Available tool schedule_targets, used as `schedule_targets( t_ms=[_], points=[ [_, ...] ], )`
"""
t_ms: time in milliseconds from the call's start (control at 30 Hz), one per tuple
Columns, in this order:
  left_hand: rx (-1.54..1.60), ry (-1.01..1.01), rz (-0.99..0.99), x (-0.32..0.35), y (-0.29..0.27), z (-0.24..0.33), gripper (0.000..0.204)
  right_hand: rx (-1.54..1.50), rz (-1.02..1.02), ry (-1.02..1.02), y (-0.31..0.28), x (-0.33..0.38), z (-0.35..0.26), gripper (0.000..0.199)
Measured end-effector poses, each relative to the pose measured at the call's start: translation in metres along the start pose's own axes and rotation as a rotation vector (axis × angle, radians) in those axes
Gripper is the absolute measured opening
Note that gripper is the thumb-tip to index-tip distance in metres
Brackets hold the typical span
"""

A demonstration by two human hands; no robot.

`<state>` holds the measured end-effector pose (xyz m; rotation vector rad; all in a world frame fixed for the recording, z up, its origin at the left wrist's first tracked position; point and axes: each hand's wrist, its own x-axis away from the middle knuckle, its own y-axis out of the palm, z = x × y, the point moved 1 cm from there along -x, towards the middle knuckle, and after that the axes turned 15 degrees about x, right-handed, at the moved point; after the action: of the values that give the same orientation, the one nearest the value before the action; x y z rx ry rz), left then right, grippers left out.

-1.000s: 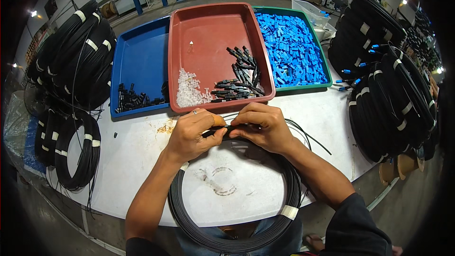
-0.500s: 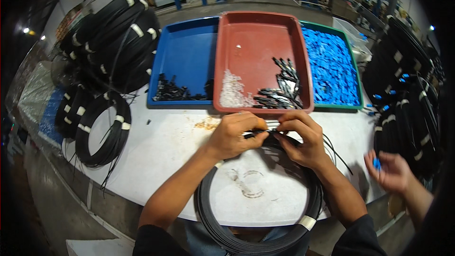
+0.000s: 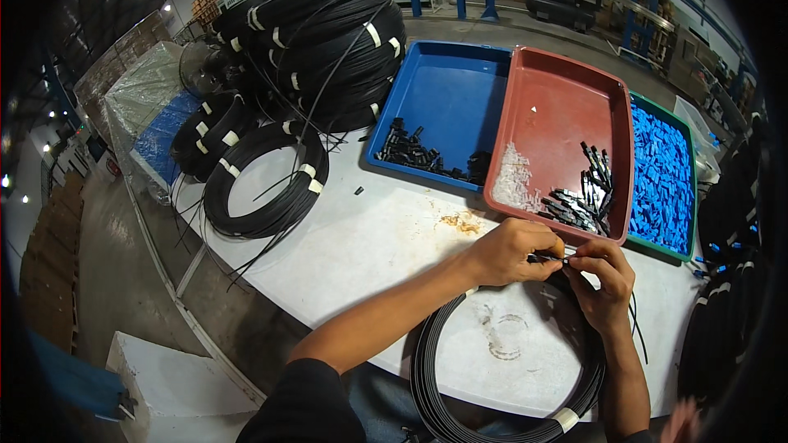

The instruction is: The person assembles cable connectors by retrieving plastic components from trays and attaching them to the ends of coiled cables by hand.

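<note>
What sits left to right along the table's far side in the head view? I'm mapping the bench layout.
Stacked black cable coils → blue tray with black parts → red tray with clear and black parts → green tray of blue pieces.

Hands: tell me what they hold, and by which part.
Both hands, left hand and right hand, pinch the free end of the black cable coil between fingertips, with a small black connector there; exact grip points are hidden.
</note>
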<state>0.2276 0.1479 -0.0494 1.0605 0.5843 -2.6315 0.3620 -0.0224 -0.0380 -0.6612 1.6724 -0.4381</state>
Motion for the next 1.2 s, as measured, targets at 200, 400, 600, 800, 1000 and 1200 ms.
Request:
schedule_targets(
  t_ms=[200,400,600,800,1000,1200],
  points=[
    [0.045,-0.065,0.009,0.003,0.000,0.000,0.018,-0.020,-0.002,0.015,0.003,0.003,0.001,0.027],
    [0.011,-0.037,0.007,0.002,0.000,0.000,0.017,-0.084,-0.017,0.131,0.004,0.004,0.000,0.028],
    [-0.082,-0.029,0.006,-0.002,-0.004,0.004,0.013,-0.074,-0.056,0.095,0.001,0.000,0.006,0.028],
    [-0.062,-0.040,0.009,-0.005,-0.001,0.006,0.015,-0.078,-0.045,0.082,0.001,0.003,0.010,0.027],
    [-0.039,-0.130,0.034,-0.003,-0.001,0.009,0.017,-0.094,-0.011,0.039,0.001,0.003,0.009,0.024],
    [-0.083,-0.056,0.005,-0.004,0.000,0.009,0.017,-0.104,-0.022,0.058,-0.001,0.004,0.007,0.021]
  ],
)
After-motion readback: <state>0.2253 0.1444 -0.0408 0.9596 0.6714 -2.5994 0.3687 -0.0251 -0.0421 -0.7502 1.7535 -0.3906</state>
